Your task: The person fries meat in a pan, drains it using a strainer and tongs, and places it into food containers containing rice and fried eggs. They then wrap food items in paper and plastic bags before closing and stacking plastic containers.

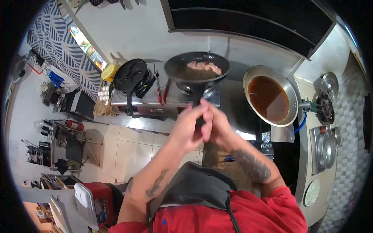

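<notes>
found left hand [189, 126] and right hand [218, 119] clasped together by near edge of stove [153, 110]; cannot tell contents. located frying pan [194, 57] with meat [204, 66] just beyond, across a gap from basin [268, 71] at right. noted tiled floor [130, 149] near left.

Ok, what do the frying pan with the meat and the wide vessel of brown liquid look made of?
Frying pan: probably coated metal; its black wall has a soft sheen. Wide vessel: bare metal, perhaps aluminium or steel; its silvery wall and rim shine.

A kitchen, shown by its stove [175, 97], frying pan [175, 65] and eggs [103, 94].
</notes>
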